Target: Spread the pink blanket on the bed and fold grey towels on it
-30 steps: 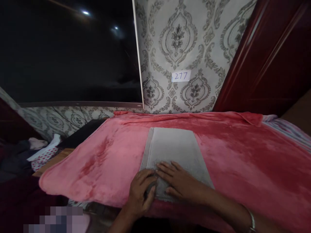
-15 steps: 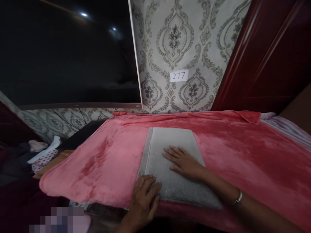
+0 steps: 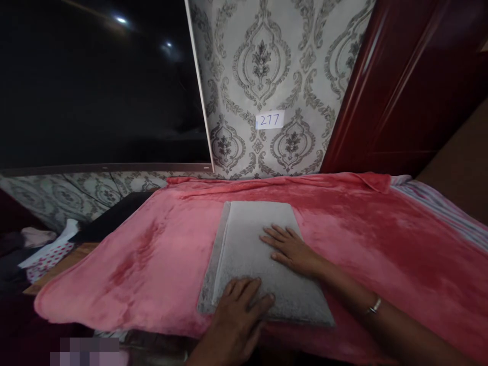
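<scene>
A folded grey cloth [image 3: 247, 244], soft-looking and roughly rectangular, lies flat on a pink-red plush blanket [image 3: 171, 254]. Along its left side a second layer sticks out a little beyond the upper one. My left hand [image 3: 242, 305] rests on the cloth's near left part, fingers stretched forward and slightly bent. Farther up, my right hand [image 3: 292, 249] lies flat on the right half of the cloth with its fingers spread. A silvery bracelet [image 3: 374, 305] circles my right wrist. Neither hand grips anything.
Behind the blanket stands a patterned wall with a paper label [image 3: 270, 120] reading 277. A large dark television [image 3: 102, 91] is at the left, a dark red wooden panel [image 3: 381, 91] at the right. Striped fabric [image 3: 438, 203] shows at the right edge; a dotted cloth [image 3: 49, 259] lies left.
My left hand has shifted right and farther onto the cloth, uncovering its near left corner. My right hand stays flat near the right edge. The whole view has swung slightly right.
</scene>
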### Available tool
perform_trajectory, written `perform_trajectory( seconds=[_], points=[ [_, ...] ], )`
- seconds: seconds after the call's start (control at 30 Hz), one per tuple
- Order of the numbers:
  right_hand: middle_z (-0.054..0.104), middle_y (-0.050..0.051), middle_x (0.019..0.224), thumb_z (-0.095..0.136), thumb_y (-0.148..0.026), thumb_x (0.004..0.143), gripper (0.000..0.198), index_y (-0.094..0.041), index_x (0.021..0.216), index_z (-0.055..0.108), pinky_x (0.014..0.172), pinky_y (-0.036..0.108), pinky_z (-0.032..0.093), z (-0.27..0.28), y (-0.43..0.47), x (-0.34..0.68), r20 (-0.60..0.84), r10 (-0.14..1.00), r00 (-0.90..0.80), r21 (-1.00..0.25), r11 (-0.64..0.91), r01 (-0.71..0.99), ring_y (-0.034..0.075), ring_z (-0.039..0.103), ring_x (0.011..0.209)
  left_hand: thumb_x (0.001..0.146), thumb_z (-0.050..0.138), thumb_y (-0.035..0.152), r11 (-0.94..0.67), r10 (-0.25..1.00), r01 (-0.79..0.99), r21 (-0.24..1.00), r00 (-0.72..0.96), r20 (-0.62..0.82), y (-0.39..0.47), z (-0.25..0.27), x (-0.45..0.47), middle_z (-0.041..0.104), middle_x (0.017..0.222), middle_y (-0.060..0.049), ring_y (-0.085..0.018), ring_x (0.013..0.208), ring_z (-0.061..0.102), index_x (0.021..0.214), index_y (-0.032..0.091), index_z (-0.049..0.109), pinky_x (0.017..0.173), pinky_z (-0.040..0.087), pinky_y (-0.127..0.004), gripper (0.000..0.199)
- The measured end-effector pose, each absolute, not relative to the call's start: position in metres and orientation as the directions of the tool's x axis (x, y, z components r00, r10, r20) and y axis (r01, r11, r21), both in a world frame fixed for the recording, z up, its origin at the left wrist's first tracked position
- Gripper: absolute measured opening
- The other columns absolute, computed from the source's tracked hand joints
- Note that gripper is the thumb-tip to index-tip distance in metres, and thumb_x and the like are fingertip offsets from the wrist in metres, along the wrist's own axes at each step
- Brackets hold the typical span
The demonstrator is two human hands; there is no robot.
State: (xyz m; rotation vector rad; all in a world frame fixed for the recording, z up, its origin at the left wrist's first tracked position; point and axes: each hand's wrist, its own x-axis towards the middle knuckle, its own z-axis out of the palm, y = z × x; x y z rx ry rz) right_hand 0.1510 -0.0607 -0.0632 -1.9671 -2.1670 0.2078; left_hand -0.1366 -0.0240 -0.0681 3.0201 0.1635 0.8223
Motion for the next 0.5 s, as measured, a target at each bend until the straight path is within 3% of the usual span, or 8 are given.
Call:
perform_trajectory(
  seconds=[0.27, 0.5],
  points=[
    [0.015, 0.001, 0.167, 0.029, -0.057, 0.104, 0.062, -0.033, 0.161, 0.029, 0.121, 0.06, 0.019, -0.066, -0.007, 0.19, 0.079, 0.995, 0.055, -0.159, -0.041, 0.986, 0.031, 0.011, 0.154, 0.077, 0.061, 0.005, -0.989, 0.142, 0.104, 0.102, 0.845, 0.515, -0.023, -0.081, -0.14, 0.056, 0.143, -0.009, -0.028, 0.122, 0.051, 0.139, 0.029, 0.056, 0.1, 0.047, -0.049, 0.066],
    [0.019, 0.002, 0.167, 0.024, -0.057, 0.104, 0.061, -0.034, 0.16, 0.033, 0.121, 0.062, 0.017, -0.071, 0.018, 0.22, 0.092, 0.981, 0.17, -0.216, -0.147, 0.965, 0.032, 0.016, 0.153, 0.073, 0.061, 0.004, -0.991, 0.128, 0.078, 0.112, 0.816, 0.563, -0.02, -0.091, -0.136, 0.056, 0.142, -0.009, -0.028, 0.119, 0.052, 0.139, 0.029, 0.057, 0.094, 0.049, -0.047, 0.07]
  ],
)
